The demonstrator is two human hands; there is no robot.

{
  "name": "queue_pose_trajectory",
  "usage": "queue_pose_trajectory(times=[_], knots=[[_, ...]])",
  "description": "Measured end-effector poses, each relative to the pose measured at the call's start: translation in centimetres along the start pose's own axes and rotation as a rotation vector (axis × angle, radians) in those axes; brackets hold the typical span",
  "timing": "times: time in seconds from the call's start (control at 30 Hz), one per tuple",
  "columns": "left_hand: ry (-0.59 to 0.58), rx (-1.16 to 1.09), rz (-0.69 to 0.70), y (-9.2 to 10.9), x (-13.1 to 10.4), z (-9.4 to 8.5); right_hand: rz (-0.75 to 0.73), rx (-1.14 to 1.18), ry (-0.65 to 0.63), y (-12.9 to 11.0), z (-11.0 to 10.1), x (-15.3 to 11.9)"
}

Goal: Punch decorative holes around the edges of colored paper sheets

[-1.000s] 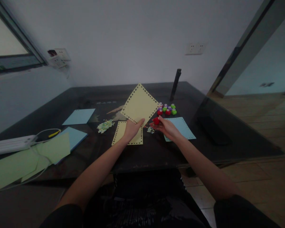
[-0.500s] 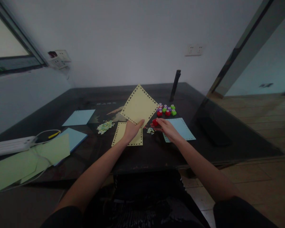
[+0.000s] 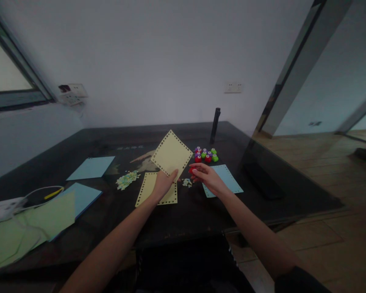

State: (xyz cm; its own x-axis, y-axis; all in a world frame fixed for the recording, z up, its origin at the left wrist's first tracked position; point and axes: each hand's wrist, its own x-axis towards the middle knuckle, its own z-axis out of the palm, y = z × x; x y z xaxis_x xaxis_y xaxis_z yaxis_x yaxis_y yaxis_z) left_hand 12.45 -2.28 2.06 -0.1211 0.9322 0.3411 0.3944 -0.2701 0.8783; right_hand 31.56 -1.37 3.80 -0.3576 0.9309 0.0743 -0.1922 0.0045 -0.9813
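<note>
My left hand (image 3: 164, 183) is closed on a pale yellow paper sheet (image 3: 172, 154), thumb on top of its lower corner. Small punched shapes line the sheet's edges, and it is held tilted above the table. In my right hand (image 3: 208, 177), a red craft punch (image 3: 192, 170) sits between fingers and thumb, right of the sheet and apart from it. Under my left hand lies another yellow sheet (image 3: 167, 198) with a punched border. A light blue sheet (image 3: 227, 179) with punched edges is partly under my right hand. Small paper cutouts (image 3: 187, 182) lie between the hands.
Several red, green and purple craft punches (image 3: 205, 154) stand grouped at the back. A larger cutout pile (image 3: 127, 179) lies left. Blue paper (image 3: 91, 167), green sheets (image 3: 57, 215) and a cable are farther left. A black upright object (image 3: 215, 126) stands behind; a dark flat object (image 3: 264, 181) lies right.
The view has tilted up and slightly right. The held yellow sheet has dipped a little. My right hand has turned slightly, still with the red craft punch.
</note>
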Motion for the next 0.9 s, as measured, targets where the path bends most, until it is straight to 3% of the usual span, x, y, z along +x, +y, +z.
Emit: queue_pose_trajectory(times=[0.23, 0.4, 0.47, 0.53, 0.63, 0.9], knots=[[-0.081, -0.042, -0.111, 0.8, -0.3, -0.1, -0.113, -0.016, 0.108, -3.3, -2.0, 0.7], [-0.096, -0.106, -0.118, 0.8, -0.5, 0.1, -0.259, -0.237, 0.300, -5.2, -7.2, 3.9], [-0.115, -0.131, -0.129, 0.8, -0.5, 0.2, -0.250, -0.345, 0.401, -4.9, -9.9, 5.8], [-0.128, -0.144, -0.139, 0.8, -0.5, 0.2, -0.144, -0.449, 0.462, -4.0, -12.2, 7.7], [-0.136, -0.137, -0.134, 0.7, -0.5, 0.3, -0.020, -0.786, 0.597, -2.3, -14.6, 9.9], [-0.174, -0.127, -0.147, 0.0, -0.5, 0.5, 0.080, -1.090, 0.713, 1.2, -16.2, 12.1]])
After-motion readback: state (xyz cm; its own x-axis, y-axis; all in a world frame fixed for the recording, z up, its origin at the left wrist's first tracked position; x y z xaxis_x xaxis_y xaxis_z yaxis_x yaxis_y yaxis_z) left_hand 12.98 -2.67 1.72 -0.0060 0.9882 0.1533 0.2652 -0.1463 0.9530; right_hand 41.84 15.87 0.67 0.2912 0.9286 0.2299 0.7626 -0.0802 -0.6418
